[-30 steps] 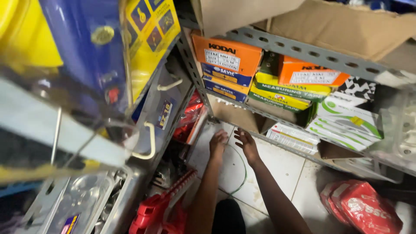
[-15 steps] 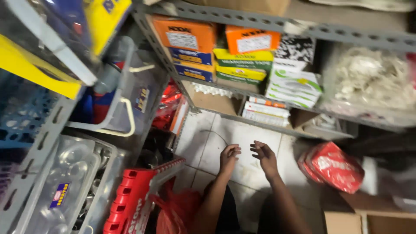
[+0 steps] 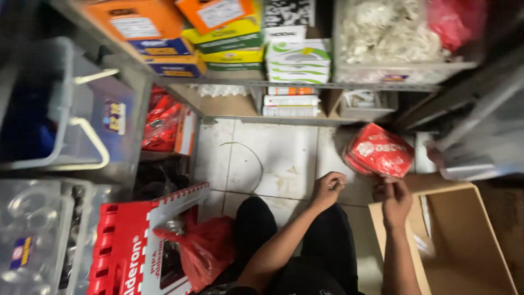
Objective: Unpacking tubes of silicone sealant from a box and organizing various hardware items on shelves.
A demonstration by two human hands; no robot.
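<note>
Red crinkly plastic packet (image 3: 379, 151) on the white tiled floor (image 3: 273, 158), at one o'clock from the right hand (image 3: 394, 198). Fingers curled at its lower edge, apparently pinching it; left hand (image 3: 327, 188) loosely closed, seemingly empty. Could slip, given slick film, into the open brown cardboard box (image 3: 458, 240) at five o'clock.

Shop stockroom: metal shelves (image 3: 305, 85) packed with boxed goods (image 3: 297, 60), plastic bins (image 3: 65, 120) (tiled floor (image 3: 273, 158)), carton (image 3: 464, 235).
</note>
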